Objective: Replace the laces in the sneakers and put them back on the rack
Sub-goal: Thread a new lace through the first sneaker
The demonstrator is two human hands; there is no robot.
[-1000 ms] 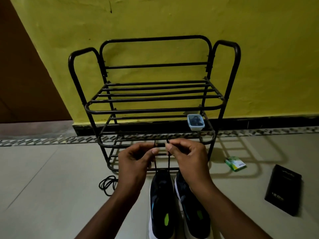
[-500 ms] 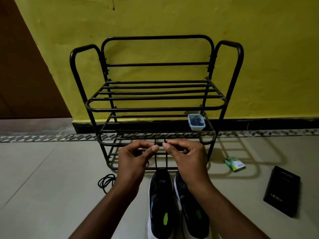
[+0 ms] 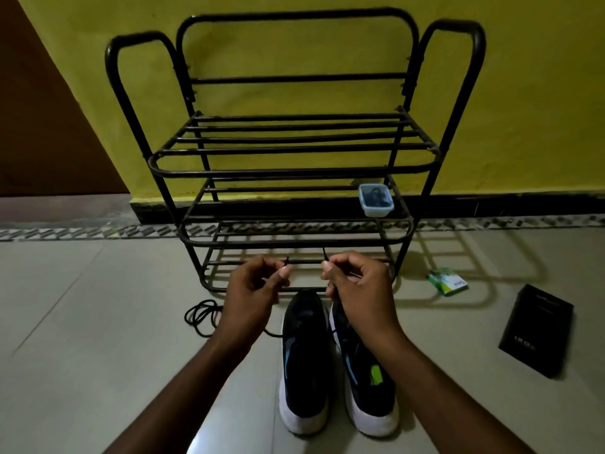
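Low before the rack [image 3: 294, 173], pinches a lace [image 3: 325, 254] end in left hand [image 3: 252, 290] and right hand [image 3: 357, 286] alike — limp, light stuff, likely best gripped at its stiff tips.

Two sneakers [image 3: 304, 355] [image 3: 360, 398], two hands [image 3: 252, 290] [image 3: 357, 286]; one rack [image 3: 288, 173], tub [image 3: 375, 199], packet [image 3: 448, 281], box [image 3: 537, 329], lace coil [image 3: 199, 316]

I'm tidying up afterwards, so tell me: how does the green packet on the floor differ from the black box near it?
The green packet is bright green and white and looks small; the black box is dark and looks clearly larger. The green packet lies close to the right leg of the rack; the black box lies farther right and nearer the person. Both lie flat on the floor tiles, right of the rack.
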